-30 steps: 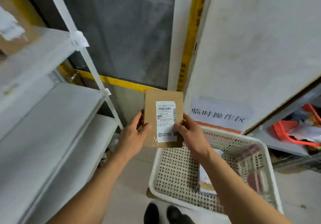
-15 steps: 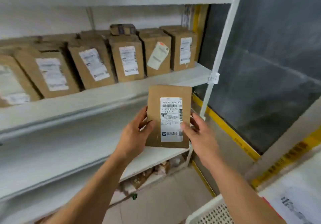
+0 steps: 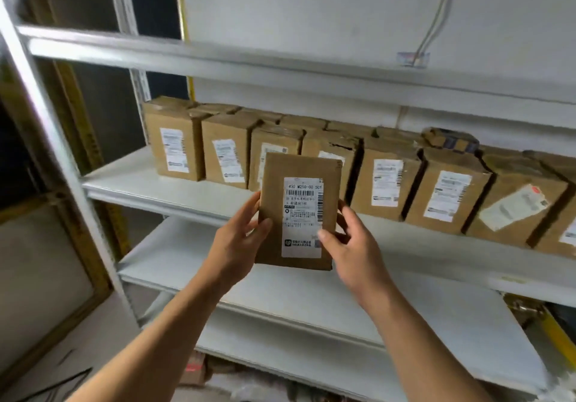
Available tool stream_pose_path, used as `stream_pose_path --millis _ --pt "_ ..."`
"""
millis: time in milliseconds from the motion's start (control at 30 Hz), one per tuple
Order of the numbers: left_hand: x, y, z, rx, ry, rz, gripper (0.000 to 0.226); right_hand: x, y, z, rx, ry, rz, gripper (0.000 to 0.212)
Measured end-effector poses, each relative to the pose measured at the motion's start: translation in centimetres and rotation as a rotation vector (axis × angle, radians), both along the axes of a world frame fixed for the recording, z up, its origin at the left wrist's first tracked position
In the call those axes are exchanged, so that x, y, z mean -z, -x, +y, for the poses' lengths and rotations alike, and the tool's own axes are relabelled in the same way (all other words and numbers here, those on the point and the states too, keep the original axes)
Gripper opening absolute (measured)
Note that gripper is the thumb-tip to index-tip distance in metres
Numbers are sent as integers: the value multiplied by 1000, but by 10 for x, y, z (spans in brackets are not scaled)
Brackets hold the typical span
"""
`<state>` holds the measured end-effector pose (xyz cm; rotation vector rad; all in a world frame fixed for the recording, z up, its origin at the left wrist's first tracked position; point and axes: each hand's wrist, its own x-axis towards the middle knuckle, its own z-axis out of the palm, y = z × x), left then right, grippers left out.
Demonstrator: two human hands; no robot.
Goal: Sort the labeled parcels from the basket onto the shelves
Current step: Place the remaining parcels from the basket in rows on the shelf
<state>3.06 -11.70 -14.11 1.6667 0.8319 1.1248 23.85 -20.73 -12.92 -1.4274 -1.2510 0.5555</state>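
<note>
I hold a flat brown cardboard parcel point(image 3: 274, 214) upright in front of the white shelves, its white barcode label facing me. My left hand point(image 3: 237, 245) grips its left edge and my right hand point(image 3: 352, 248) grips its lower right edge. Behind it, a row of several labeled brown parcels point(image 3: 386, 180) stands on the middle shelf point(image 3: 149, 183). The shelf below point(image 3: 280, 292) is bare. The basket is out of view.
A white upright post point(image 3: 46, 139) of the rack stands at the left. The top shelf board point(image 3: 218, 58) runs above the parcel row. A small dark-taped box point(image 3: 448, 141) rests on top of the row. Yellow-edged framing shows at far left and lower right.
My view has swung left from the basket to face the shelves squarely. Both hands still hold the parcel, now raised in front of the parcel row on the middle shelf.
</note>
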Motion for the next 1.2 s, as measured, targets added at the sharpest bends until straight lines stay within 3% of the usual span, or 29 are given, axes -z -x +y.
stream_pose_path --millis 467,733,1200 --pt "-7 128 124 -374 19 -29 60 5 113 207 -295 -57 4 57" --pt "-5 191 174 -558 74 -159 60 3 191 304 -493 8 -9 53" --pt "18 304 326 -606 74 -18 64 33 333 441 -312 21 21 65"
